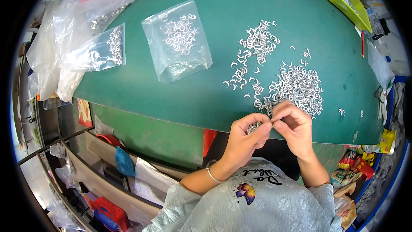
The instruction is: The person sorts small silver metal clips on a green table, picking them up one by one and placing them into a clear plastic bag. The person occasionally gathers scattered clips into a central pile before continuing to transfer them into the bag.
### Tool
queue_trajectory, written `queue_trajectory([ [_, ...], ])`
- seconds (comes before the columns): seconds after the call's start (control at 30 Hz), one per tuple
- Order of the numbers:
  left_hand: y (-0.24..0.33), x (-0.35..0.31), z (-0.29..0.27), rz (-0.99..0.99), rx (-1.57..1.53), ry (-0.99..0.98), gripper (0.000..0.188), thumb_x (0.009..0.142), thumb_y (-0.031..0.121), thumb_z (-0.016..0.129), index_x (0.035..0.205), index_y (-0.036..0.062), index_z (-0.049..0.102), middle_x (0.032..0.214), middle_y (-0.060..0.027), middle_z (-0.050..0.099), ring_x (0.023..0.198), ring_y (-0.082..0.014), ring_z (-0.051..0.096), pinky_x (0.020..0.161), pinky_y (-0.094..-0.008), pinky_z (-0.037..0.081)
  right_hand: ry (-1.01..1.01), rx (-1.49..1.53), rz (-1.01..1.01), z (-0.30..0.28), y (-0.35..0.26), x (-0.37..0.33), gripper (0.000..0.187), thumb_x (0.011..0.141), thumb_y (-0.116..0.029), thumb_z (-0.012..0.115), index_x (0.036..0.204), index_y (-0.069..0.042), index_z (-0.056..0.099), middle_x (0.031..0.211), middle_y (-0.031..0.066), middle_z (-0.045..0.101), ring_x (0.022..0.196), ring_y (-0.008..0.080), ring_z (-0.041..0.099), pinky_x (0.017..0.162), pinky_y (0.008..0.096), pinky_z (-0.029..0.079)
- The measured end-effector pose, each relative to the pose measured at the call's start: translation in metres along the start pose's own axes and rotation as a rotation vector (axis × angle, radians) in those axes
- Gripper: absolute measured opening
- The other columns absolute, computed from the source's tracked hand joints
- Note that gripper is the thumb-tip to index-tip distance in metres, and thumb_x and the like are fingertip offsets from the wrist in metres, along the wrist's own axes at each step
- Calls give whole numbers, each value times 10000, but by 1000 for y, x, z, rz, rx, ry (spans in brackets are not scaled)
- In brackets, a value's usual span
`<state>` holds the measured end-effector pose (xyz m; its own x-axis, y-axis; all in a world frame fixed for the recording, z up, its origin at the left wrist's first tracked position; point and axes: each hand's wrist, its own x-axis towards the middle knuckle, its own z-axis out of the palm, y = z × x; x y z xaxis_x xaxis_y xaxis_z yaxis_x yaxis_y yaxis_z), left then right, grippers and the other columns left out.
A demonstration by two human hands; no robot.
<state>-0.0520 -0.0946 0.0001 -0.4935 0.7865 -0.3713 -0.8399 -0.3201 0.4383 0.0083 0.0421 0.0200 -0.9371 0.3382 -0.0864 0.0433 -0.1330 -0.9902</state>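
My left hand point(246, 138) is closed around a cluster of small silver crescent-shaped pieces point(253, 127), which peeks out between thumb and curled fingers. My right hand point(297, 132) is closed in a pinch, its fingertips meeting those of my left hand; whatever lies between them is too small to make out. Both hands are at the table's near edge, just in front of a large pile of silver crescent pieces point(302, 88). A smaller pile of crescent pieces point(260, 42) spreads farther back, with loose ones trailing to the left.
On the green table point(128, 90) lies a clear plastic bag point(182, 71) with crescent pieces in or on it. More plastic bags point(51, 56) heap at the left. A green basket point(348, 5) stands at the far right, near a red pen point(363, 45). Open drawers point(116, 167) are below left.
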Motion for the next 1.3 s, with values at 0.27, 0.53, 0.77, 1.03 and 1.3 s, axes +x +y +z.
queue_trajectory([
  [0.27,6,2,1,-9,-33,-111,120,847,128,475,786,48,411,766,-92,455,571,-88,385,442,-189,275,316,-1014,-245,-55,-12,75,128,767,-47,607,880,12,619,857,120,614,790,251,549,723,330,436],
  [0.53,5,4,2,53,12,-152,111,822,119,477,782,50,400,778,-130,478,569,-118,421,435,-211,326,261,-1338,-391,-70,13,120,104,735,-16,603,833,7,577,844,121,546,838,300,510,741,387,418],
  [0.77,7,5,2,77,-10,-74,67,840,76,466,854,12,477,737,-92,480,568,-96,408,452,-201,325,252,-1149,-355,-70,5,109,109,746,27,577,853,13,587,773,123,571,687,264,537,638,346,436],
  [1.03,0,4,0,93,-54,-16,96,879,58,503,948,-2,533,715,-25,465,573,-58,377,458,-184,288,34,22,22,-29,-16,49,131,842,-10,548,945,24,622,952,121,618,724,148,607,566,230,489],
  [1.3,-6,6,7,127,52,95,117,850,18,556,965,7,539,679,11,462,531,-35,357,443,-177,258,38,401,163,-10,5,9,146,837,-10,564,976,13,604,890,83,603,775,127,563,706,254,454],
])
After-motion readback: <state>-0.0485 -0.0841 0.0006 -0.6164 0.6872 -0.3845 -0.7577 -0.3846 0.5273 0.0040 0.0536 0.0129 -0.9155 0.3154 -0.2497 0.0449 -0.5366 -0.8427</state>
